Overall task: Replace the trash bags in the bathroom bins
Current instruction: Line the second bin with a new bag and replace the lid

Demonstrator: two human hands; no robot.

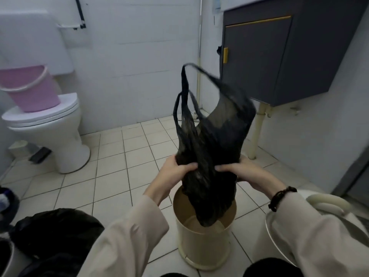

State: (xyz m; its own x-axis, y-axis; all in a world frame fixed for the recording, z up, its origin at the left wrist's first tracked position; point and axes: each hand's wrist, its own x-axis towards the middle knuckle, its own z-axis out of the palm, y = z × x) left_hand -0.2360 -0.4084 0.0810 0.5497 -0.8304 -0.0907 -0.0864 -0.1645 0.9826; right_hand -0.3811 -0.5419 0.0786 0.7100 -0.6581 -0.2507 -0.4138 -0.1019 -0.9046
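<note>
A thin black trash bag [215,124] with two loop handles stands up in the air above a round cream bin [201,244] on the tiled floor. The bag's bottom end hangs down inside the bin's mouth. My left hand [175,168] grips the bag's left side at mid-height. My right hand [239,170] grips its right side at the same height. A dark bead bracelet sits on my right wrist. The bin shows a bare brownish inside.
A full black bag [56,232] lies on the floor at lower left. A white toilet [50,124] with a pink bucket [32,86] on its lid stands at left. A dark grey cabinet [279,56] hangs at right, a white basin [279,236] at lower right.
</note>
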